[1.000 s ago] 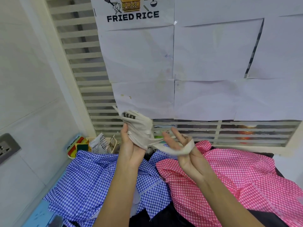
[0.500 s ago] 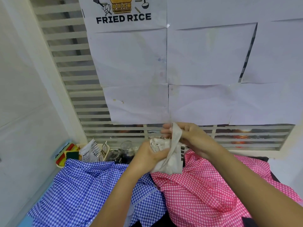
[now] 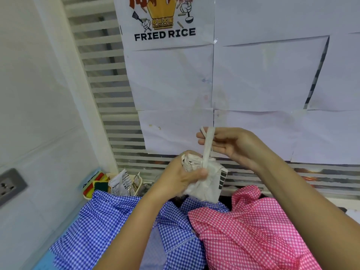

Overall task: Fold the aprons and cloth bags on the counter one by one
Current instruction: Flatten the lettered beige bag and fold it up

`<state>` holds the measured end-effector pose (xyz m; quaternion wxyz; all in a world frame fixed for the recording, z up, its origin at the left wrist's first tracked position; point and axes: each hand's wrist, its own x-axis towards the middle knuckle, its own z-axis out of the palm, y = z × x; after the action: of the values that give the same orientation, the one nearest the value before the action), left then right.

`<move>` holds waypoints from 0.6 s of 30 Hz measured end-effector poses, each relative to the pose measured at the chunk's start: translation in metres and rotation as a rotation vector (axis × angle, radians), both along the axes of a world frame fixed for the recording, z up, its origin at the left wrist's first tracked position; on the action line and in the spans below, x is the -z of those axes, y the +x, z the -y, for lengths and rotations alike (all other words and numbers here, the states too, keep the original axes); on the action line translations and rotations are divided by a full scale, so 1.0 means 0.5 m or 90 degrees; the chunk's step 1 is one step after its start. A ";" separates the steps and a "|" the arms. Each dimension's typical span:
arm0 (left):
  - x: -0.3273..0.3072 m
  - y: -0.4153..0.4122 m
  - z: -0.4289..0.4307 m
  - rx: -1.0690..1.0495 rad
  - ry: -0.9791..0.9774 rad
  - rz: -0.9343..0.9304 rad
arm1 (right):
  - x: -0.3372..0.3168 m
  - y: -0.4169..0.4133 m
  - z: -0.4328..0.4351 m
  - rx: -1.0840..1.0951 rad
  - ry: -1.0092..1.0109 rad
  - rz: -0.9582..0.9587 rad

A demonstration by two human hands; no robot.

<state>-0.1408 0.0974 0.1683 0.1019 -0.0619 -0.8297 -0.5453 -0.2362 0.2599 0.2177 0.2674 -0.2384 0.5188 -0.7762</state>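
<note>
1. One blue-checked apron [image 3: 109, 230] lies crumpled on the left of the counter. Both forearms cross above it.
2. One pink-checked apron [image 3: 253, 234] lies crumpled on the right, touching the blue one at the middle. That makes two aprons, both unfolded.
3. One poster [image 3: 165, 26] reading FRIED RICE is stuck on the slatted window, among plain white sheets.
4. One beige cloth bag [image 3: 206, 184] is held in the air above the seam between the two aprons, clear of both. It is bunched into a bundle whose loose end hangs down, with black printed bars on its right side.
5. The left hand [image 3: 181, 176] is clamped round the bundle, fingers curled behind it and thumb pressed across the front.
6. The right hand [image 3: 229, 145] sits higher, palm toward the left, and pinches the top of the strap near its fingertips.
7. One strap [image 3: 207, 145] stands pulled taut, its long axis close to upright, running from the bundle up to the right hand.
8. One wall socket [image 3: 10, 185] sits at the far left.
</note>
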 end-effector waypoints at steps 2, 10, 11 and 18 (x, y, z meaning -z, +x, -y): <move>-0.020 0.004 0.014 -0.048 0.016 -0.022 | -0.028 0.000 0.011 0.002 -0.016 -0.040; -0.115 0.028 0.059 -0.152 -0.030 -0.055 | -0.130 0.008 0.092 -0.052 -0.022 -0.117; -0.133 0.036 0.064 -0.166 -0.044 -0.071 | -0.151 0.010 0.109 -0.075 0.011 -0.133; -0.189 0.093 0.121 -0.265 -0.136 -0.111 | -0.239 0.039 0.216 -0.173 0.233 -0.388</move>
<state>-0.0942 0.0371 0.2626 0.2760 0.0534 -0.8657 -0.4142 -0.2170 0.1517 0.3372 0.2393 -0.4735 0.6684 -0.5214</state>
